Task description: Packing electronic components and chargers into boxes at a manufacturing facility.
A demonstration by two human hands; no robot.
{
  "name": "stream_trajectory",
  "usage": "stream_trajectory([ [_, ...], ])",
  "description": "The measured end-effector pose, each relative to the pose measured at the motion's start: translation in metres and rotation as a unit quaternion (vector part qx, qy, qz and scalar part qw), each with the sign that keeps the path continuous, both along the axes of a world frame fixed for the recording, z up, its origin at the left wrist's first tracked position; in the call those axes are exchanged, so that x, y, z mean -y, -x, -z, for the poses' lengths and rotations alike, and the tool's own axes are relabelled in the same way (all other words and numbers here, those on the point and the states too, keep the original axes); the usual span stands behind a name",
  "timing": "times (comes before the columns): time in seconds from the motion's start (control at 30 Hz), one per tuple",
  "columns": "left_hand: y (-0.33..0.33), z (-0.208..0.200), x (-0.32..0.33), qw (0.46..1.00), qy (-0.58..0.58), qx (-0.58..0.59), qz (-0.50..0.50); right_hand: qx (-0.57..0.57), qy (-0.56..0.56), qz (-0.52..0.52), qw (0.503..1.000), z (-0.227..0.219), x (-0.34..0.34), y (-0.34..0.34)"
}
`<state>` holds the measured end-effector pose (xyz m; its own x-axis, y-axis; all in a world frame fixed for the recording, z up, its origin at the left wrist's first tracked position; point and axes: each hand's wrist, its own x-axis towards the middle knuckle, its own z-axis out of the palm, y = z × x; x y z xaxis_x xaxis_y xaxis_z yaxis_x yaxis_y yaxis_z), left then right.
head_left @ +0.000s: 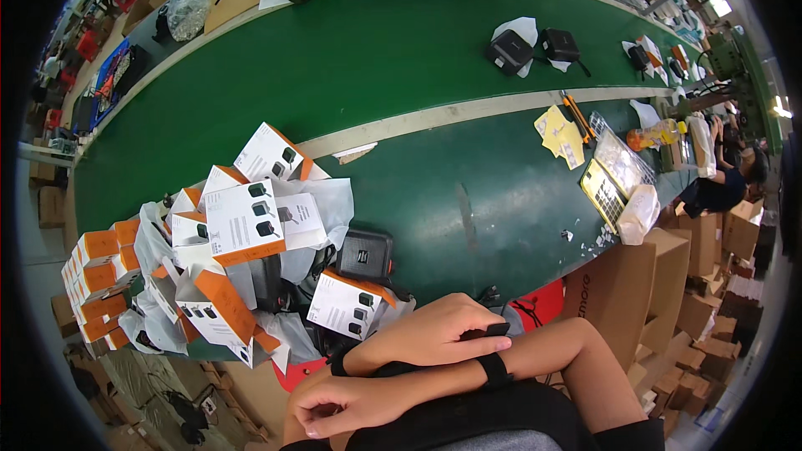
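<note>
My forearms are crossed low in front of me, with a black band on each wrist. Curled fingers of my left hand (439,330) close around a small black object (484,331), mostly hidden. Lower and further left, my right hand (347,405) is bent into a loose curl; whatever may be inside it is hidden. Just beyond the hands, a white and orange carton (344,305) leans at the table's near edge. Behind it lies a black boxy device (365,253). More opened cartons (245,221) are heaped to the left among white plastic bags (334,200).
Stacked small orange boxes (100,280) stand far left. Two black devices (510,52) sit on the green belt (351,58). Yellow cards (560,135), orange pens (576,113) and a bottle (656,135) lie at right. A large cardboard box (614,292) borders the table; another person (723,188) sits beyond.
</note>
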<state>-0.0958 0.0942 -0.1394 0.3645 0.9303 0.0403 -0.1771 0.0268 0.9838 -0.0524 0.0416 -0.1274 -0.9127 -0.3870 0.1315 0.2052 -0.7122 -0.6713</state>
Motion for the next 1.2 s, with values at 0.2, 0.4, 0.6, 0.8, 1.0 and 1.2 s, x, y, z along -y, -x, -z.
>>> stream_trajectory([
  [0.2,-0.004,0.011,0.002,0.999,-0.015,-0.02,0.026,0.092,0.053,-0.074,0.992,0.002,-0.005,0.005],
  [0.4,-0.001,0.022,0.002,0.994,-0.054,0.061,0.07,0.108,0.027,-0.073,0.991,-0.002,-0.013,0.007],
  [0.6,-0.008,0.029,-0.004,0.991,-0.063,0.07,0.097,0.092,0.113,-0.016,0.989,0.026,0.025,0.0],
  [0.8,-0.007,0.035,-0.007,0.974,-0.066,0.11,0.189,0.06,0.047,0.016,0.997,0.031,0.026,-0.005],
  [1.0,-0.012,0.026,0.009,0.995,-0.015,0.083,0.059,-0.048,-0.096,0.124,0.986,-0.005,-0.003,0.004],
  [1.2,0.032,0.065,0.058,0.929,0.204,-0.018,-0.307,-0.09,-0.398,0.232,0.883,-0.001,-0.075,0.009],
])
